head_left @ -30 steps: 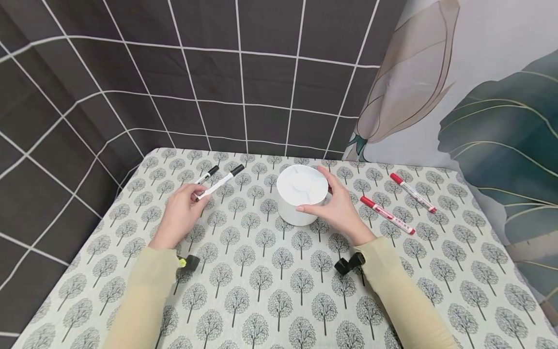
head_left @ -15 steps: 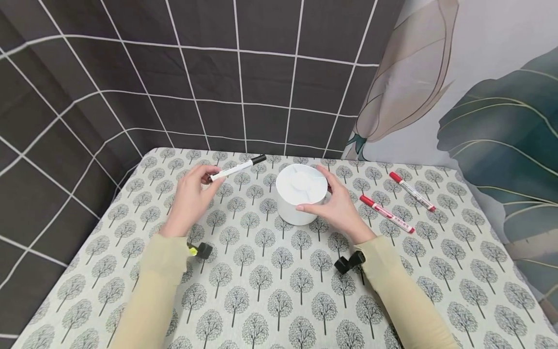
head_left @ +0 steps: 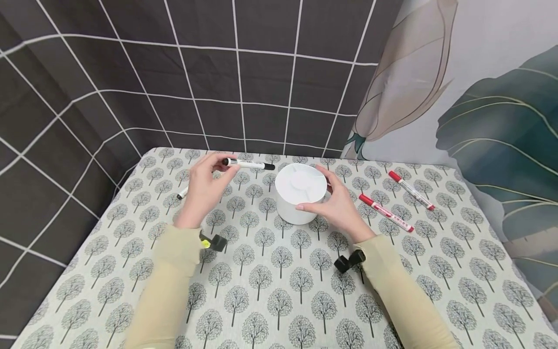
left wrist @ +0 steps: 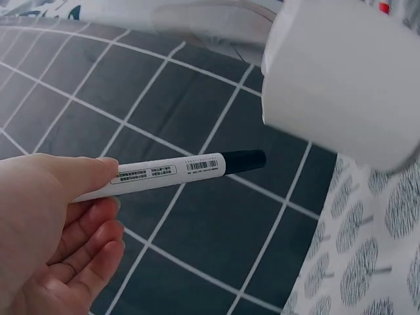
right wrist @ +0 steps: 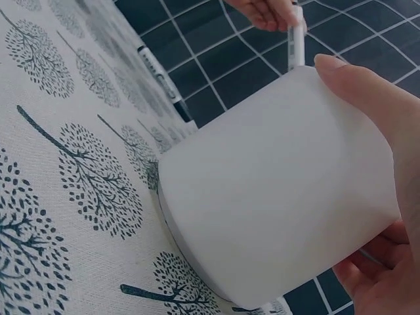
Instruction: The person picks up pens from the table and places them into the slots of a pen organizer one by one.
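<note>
Between thumb and fingers, my left hand (head_left: 204,188) pinches a white marker (head_left: 250,165) with a black cap. The marker lies nearly level, its cap pointing right. In the left wrist view, a gap shows between the black cap (left wrist: 244,162) and the white container (left wrist: 341,85). This round, divided container (head_left: 293,209) stands upright on the table, with thin walls around a central ring inside. My right hand (head_left: 337,209) grips its right side, thumb near the front rim; some fingers are hidden behind it. Another black-and-white marker (head_left: 182,193) lies on the cloth, partly hidden behind my left hand.
Two red-capped markers, a nearer one (head_left: 387,213) and a farther one (head_left: 411,190), lie right of the container. A tree-patterned cloth (head_left: 261,310) covers the table. A dark gridded curtain (head_left: 218,72) hangs along the back and left.
My left hand has lifted the black-capped marker and carried it right toward the container, turning it from slanted to nearly level. The other black marker stays behind. My right hand keeps its hold.
</note>
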Demonstrator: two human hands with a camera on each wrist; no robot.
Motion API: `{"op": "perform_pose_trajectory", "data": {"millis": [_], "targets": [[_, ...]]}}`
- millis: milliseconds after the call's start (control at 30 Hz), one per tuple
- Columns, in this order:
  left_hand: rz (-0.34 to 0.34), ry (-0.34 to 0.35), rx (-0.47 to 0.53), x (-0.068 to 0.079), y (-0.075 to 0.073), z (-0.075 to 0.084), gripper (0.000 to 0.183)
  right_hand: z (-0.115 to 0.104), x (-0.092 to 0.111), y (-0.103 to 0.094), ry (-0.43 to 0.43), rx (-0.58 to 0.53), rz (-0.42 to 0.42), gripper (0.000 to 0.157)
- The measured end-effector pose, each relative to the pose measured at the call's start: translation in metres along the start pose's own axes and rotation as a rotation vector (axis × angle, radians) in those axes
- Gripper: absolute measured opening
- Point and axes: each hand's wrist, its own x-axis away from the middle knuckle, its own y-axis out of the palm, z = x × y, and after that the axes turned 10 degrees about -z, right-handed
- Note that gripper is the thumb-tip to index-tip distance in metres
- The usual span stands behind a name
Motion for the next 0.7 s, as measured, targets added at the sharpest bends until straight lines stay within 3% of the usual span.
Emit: {"op": "perform_pose_trajectory", "data": {"millis": [100, 433, 700], "targets": [[0.009, 0.005, 0.054, -0.003, 0.004, 0.003, 0.024, -0.001, 0.0, -0.001, 0.0, 0.015, -0.004, 0.115], [0.082, 0.069, 0.382, -0.018, 0.017, 0.015, 0.026, -0.001, 0.001, -0.003, -0.014, 0.013, -0.013, 0.115], [0.031, 0.029, 0.453, -0.032, 0.038, 0.02, 0.028, -0.002, 0.003, -0.003, -0.013, 0.008, -0.018, 0.114]]}}
